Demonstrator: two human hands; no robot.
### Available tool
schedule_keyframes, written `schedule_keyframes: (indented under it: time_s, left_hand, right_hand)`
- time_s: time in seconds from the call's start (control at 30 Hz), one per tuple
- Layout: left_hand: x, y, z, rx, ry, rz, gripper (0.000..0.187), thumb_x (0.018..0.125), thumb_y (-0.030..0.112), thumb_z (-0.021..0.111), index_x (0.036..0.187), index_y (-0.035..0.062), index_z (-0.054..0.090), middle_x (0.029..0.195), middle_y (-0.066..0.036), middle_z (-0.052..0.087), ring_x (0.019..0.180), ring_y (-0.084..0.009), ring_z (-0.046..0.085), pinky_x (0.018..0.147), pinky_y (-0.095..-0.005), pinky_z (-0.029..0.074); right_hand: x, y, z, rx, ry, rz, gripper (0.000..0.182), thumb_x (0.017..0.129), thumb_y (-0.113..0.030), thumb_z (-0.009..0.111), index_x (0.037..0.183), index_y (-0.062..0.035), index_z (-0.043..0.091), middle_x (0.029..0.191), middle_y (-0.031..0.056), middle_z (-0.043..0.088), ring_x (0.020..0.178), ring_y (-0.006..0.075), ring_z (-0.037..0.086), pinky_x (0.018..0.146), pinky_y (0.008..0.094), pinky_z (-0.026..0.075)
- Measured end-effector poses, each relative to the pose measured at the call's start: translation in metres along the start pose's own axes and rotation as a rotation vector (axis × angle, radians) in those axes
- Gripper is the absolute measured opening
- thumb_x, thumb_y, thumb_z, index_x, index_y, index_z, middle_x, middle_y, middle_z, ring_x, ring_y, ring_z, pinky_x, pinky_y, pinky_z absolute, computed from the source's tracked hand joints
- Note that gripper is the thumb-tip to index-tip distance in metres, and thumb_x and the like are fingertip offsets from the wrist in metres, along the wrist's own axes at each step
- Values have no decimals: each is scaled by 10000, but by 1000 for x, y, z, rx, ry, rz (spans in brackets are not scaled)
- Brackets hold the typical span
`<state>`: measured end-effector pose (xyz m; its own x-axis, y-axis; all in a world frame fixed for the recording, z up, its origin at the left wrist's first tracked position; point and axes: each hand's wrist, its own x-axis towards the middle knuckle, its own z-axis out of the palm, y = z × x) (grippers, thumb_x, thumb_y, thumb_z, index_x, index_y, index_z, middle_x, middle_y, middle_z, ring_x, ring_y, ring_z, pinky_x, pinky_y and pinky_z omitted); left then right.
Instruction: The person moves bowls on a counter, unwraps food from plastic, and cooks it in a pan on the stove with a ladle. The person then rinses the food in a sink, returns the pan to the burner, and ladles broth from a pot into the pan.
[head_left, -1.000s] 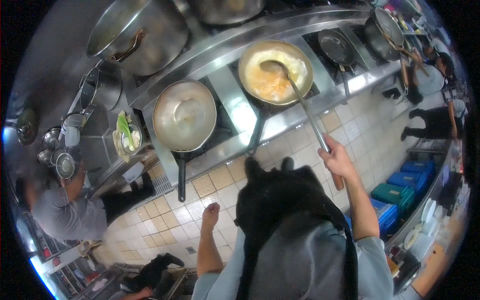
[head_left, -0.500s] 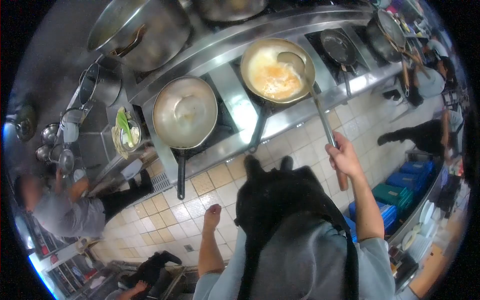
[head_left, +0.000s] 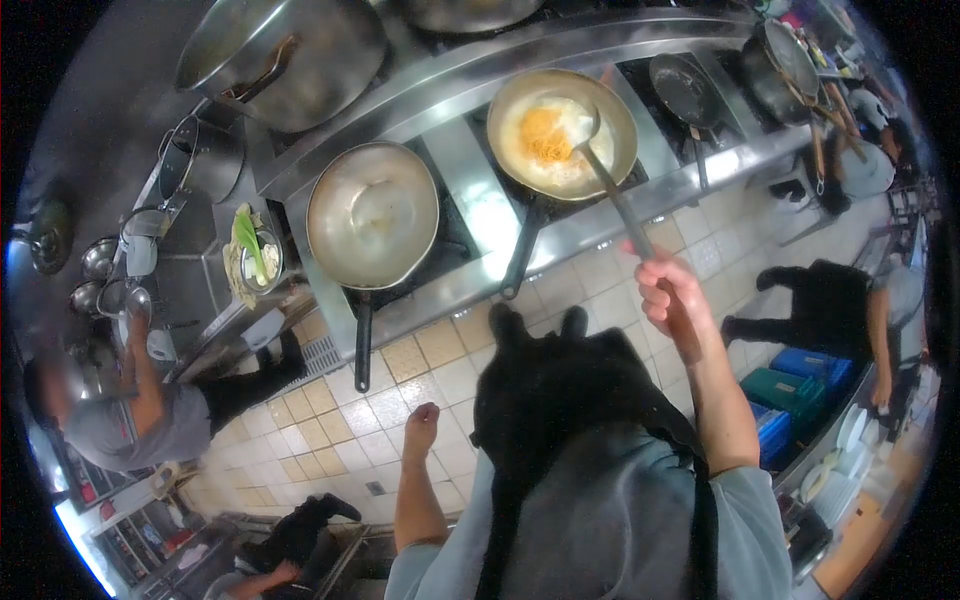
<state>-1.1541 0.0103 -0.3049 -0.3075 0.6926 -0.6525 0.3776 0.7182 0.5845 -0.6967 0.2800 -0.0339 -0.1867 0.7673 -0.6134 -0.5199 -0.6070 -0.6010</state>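
My right hand (head_left: 668, 295) grips the brown handle end of a long metal ladle (head_left: 612, 190). The ladle's bowl rests inside a frying pan (head_left: 626, 155) on the stove, at the right side of the food. That food (head_left: 545, 140) is a white, milky mass with an orange patch and what look like strands in its middle. Below the stove, to the left of my body, my left hand (head_left: 423, 428) hangs in a loose fist with nothing visible in it. Left of the food pan, a wide frying pan (head_left: 372, 220) with no food visible in it sits on another burner.
A small black pan (head_left: 685, 92) and a large stockpot (head_left: 280, 65) stand on the range. At the left is a bowl (head_left: 265, 262) with a green vegetable. Co-workers stand at the left (head_left: 150, 410) and right (head_left: 835, 310). Lidded bins (head_left: 785, 390) line the right.
My right hand has moved up and slightly left, tilting the ladle. Its bowl has turned in the pan, and the orange part has gathered. The left co-worker's arms and the right co-worker have shifted.
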Motion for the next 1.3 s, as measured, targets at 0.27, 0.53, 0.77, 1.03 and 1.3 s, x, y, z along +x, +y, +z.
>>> schedule_keyframes:
  time_s: [0.27, 0.53, 0.77, 1.03, 1.3]
  left_hand:
    - [-1, 14, 6, -18, -32, -56, 355, 913, 275, 620, 1123, -9, 653, 1077, -176, 686, 1019, -240, 640, 890, -328, 485]
    - [4, 20, 8, 64, -20, -37, 349, 926, 289, 597, 1123, 8, 658, 1066, -173, 686, 1006, -259, 643, 891, -344, 487]
    - [4, 5, 3, 3, -51, 23, 330, 922, 256, 612, 1127, 0, 653, 1035, -144, 699, 979, -214, 647, 873, -319, 491]
    - [-18, -33, -26, -81, 13, -69, 338, 927, 247, 618, 1112, -35, 642, 1007, -149, 697, 937, -193, 637, 855, -309, 491]
    - [-79, -34, -28, -178, 125, -248, 286, 934, 215, 628, 1103, -14, 653, 976, -101, 698, 911, -148, 619, 828, -307, 492]
  right_hand:
    - [-8, -18, -5, -451, 126, -134, 469, 824, -64, 555, 1278, 21, 473, 661, 4, 493, 422, 100, 461, 385, 252, 385]
    - [-22, -8, -25, -784, 249, -180, 493, 840, -87, 585, 1300, 55, 476, 655, 8, 515, 435, 98, 489, 416, 259, 398]
    - [-14, 12, -60, -992, 376, -333, 499, 846, -109, 614, 1316, 19, 504, 748, 44, 565, 676, 101, 530, 600, 267, 442]
    - [39, 3, -74, -1150, 470, -556, 505, 856, -114, 627, 1329, 11, 501, 826, 77, 596, 725, 130, 527, 662, 296, 464]
    - [72, -22, -86, -1092, 421, -581, 514, 863, -86, 610, 1355, -4, 487, 869, 96, 609, 723, 132, 531, 668, 281, 464]
